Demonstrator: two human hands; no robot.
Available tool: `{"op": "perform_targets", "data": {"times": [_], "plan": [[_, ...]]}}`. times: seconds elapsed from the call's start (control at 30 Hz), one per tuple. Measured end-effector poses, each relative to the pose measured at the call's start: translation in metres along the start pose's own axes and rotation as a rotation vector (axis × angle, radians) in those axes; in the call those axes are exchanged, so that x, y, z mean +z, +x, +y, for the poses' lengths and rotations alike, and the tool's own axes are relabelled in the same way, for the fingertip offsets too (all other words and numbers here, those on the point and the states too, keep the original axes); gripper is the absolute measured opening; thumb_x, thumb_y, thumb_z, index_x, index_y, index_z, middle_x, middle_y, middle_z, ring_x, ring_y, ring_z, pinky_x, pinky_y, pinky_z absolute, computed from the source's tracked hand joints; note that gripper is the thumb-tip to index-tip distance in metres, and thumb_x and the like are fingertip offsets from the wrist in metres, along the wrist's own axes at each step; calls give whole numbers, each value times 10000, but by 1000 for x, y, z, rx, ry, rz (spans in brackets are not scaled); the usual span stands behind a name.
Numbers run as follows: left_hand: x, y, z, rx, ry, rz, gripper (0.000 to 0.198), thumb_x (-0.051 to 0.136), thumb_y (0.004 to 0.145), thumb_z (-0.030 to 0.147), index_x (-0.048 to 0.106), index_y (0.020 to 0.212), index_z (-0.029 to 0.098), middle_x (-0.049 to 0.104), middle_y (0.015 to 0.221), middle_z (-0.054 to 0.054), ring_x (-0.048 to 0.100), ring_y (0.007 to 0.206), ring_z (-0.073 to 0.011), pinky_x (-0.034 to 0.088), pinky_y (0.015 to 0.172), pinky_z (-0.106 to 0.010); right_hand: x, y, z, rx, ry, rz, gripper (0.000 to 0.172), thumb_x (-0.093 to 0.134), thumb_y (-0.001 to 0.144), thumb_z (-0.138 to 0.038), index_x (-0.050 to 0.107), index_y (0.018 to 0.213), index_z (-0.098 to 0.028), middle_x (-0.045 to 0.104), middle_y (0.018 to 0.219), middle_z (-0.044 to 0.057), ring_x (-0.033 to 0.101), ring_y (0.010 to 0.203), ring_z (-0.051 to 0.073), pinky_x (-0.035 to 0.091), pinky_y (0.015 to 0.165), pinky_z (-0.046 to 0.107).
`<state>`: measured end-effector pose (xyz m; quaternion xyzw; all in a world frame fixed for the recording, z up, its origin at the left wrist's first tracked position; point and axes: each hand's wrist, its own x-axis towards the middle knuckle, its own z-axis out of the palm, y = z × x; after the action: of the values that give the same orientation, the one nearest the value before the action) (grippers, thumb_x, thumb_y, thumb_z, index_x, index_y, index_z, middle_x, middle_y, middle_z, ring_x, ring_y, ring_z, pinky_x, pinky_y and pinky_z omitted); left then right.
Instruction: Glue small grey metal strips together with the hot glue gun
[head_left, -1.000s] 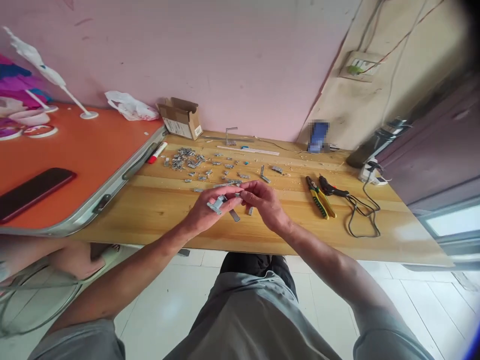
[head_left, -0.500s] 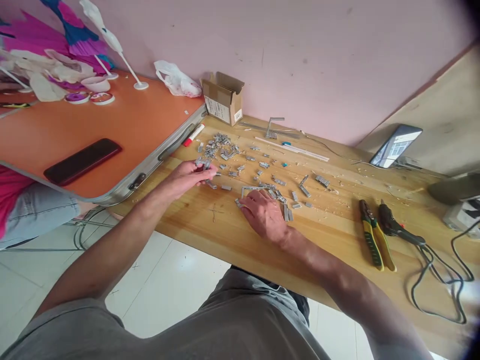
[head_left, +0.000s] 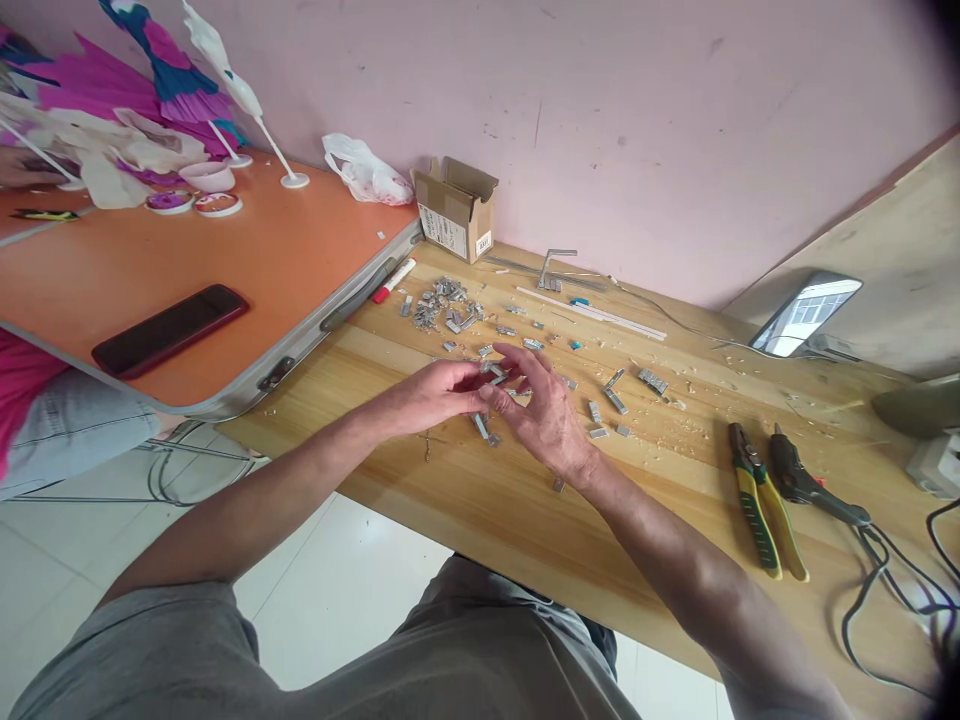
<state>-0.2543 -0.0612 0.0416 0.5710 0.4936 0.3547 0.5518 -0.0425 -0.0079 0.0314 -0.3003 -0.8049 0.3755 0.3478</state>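
Note:
My left hand (head_left: 448, 392) is closed with thumb and fingertips on a small grey block piece (head_left: 493, 373), held over the wooden table. My right hand (head_left: 546, 412) meets it from the other side, its thumb and curled fingers round the same piece. Fingers hide much of it, so its full shape does not show. Below the hands lies a grey angled part (head_left: 482, 428). A heap of small grey pieces (head_left: 442, 302) is spread beyond my left hand. To the right of my right hand lie an L-shaped grey part (head_left: 615, 392) and a ridged grey block (head_left: 653, 380).
Pliers (head_left: 761, 500) and a corded glue gun (head_left: 806, 480) lie at the right. A cardboard box (head_left: 456, 212), white strips (head_left: 592, 312) and a leaning phone (head_left: 806, 315) line the back. Another person sits left of the orange table (head_left: 300, 250), which bears a dark phone (head_left: 171, 330).
My left hand has moved right with its grey piece. My right hand has lifted off the grey parts on the table and come to the left hand. The view has shifted slightly.

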Motion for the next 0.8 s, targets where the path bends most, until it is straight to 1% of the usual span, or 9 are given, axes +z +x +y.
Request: {"op": "perform_targets", "data": {"times": [0.07, 0.13, 0.23, 0.3, 0.4, 0.47, 0.57, 0.67, 0.8], "plan": [[2, -2, 4, -7, 75, 1, 422, 811, 937, 551, 782, 1164, 196, 787, 1118, -54, 710, 1069, -252, 561, 934, -358, -1, 4, 2, 63, 74, -8, 450, 699, 987, -445, 719, 1400, -268, 742, 1152, 73, 699, 1028, 230, 578, 912, 395], [3, -4, 7, -24, 162, -1, 377, 765, 965, 552, 774, 1104, 202, 769, 1043, -34, 702, 977, -230, 552, 861, -333, -2, 7, 5, 169, 180, -29, 353, 699, 960, -444, 787, 1249, -261, 752, 1066, 45, 686, 983, 217, 552, 888, 377], [4, -6, 13, -19, 269, -13, 349, 700, 994, 549, 769, 1065, 214, 729, 943, -13, 667, 852, -200, 521, 758, -303, -4, 9, 11, 346, 402, -46, 280, 736, 909, -493, 805, 1036, -253, 762, 994, 13, 672, 955, 203, 511, 868, 356], [3, -7, 16, -5, 324, -10, 341, 672, 1001, 541, 764, 1045, 215, 706, 903, -5, 644, 816, -190, 497, 724, -291, -4, 10, 13, 442, 567, -44, 286, 783, 859, -511, 800, 988, -256, 766, 977, 4, 667, 948, 197, 493, 844, 339], [2, -9, 21, -19, 393, 9, 337, 637, 1014, 523, 761, 1052, 212, 674, 862, 4, 606, 773, -175, 454, 687, -279, -4, 10, 15, 547, 782, -50, 325, 883, 764, -484, 812, 990, -262, 780, 993, 9, 666, 942, 186, 482, 805, 313], [1, -11, 23, -28, 432, 25, 335, 631, 1015, 512, 765, 1062, 209, 658, 847, 9, 583, 749, -166, 430, 672, -276, -4, 11, 15, 588, 883, -71, 356, 932, 718, -447, 824, 999, -257, 790, 1020, 18, 674, 950, 183, 488, 789, 298], [-1, -14, 22, -20, 450, 33, 332, 640, 1008, 508, 776, 1068, 211, 668, 857, 10, 581, 748, -164, 424, 676, -274, -5, 13, 14, 609, 943, -96, 379, 954, 696, -431, 847, 1009, -246, 796, 1016, 27, 677, 938, 179, 504, 770, 286], [-5, -15, 17, -7, 414, 37, 339, 654, 1003, 531, 793, 1083, 232, 693, 866, 9, 608, 766, -174, 435, 683, -270, -6, 15, 14, 606, 925, -83, 401, 968, 676, -436, 855, 1007, -240, 802, 991, 28, 666, 877, 164, 515, 737, 274], [-10, -13, 8, 9, 375, 80, 378, 664, 1002, 589, 813, 1044, 244, 709, 834, 4, 631, 758, -182, 444, 673, -266, -1, 17, 14, 608, 879, -39, 444, 994, 619, -420, 835, 994, -243, 813, 983, 21, 684, 820, 154, 534, 721, 276]]}}
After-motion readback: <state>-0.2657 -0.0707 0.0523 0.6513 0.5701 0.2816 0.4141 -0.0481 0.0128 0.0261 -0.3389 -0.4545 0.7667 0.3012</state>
